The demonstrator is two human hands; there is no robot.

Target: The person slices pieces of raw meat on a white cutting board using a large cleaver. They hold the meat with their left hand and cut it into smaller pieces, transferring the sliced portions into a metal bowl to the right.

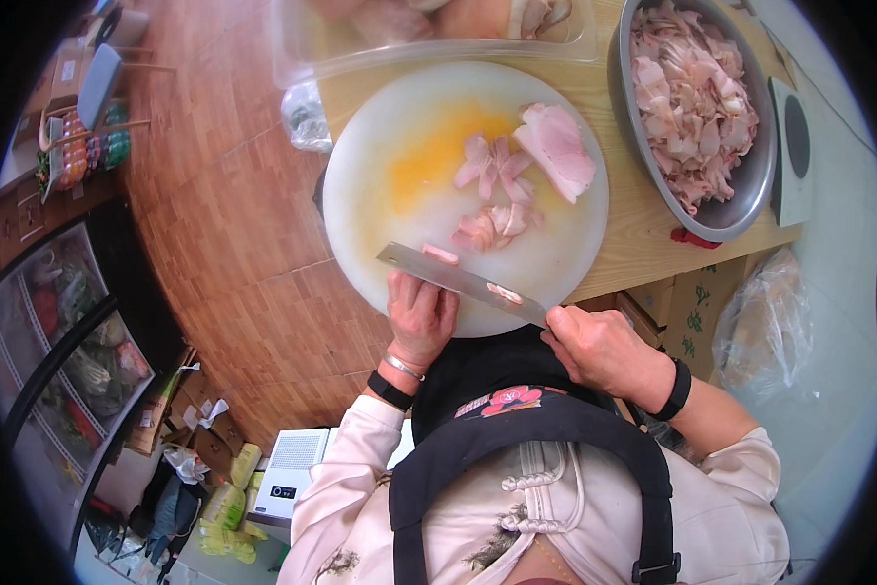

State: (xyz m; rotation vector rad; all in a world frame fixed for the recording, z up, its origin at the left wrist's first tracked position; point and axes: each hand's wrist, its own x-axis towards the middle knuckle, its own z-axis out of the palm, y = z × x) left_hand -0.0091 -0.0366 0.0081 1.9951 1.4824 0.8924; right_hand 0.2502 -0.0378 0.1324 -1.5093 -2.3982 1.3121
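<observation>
My right hand (592, 344) grips the handle of a cleaver-like kitchen knife (453, 281), whose wide blade slants across the near part of a round white cutting board (372, 175). My left hand (420, 311) is at the board's near edge with fingers curled behind the blade; whatever lies under them is hidden. One strip of pale pink meat (440, 254) lies against the blade's far side, and a small scrap (505, 293) sticks to the blade. Beyond it are a pile of sliced meat (493, 227), several strips (491, 164) and a larger slab (555, 150).
A steel bowl (756, 186) heaped with sliced meat stands at the right, beside a flat device (789, 146). A clear plastic tub (438, 55) with large meat pieces stands beyond the board. The wooden table's (628, 256) edge runs near my right hand.
</observation>
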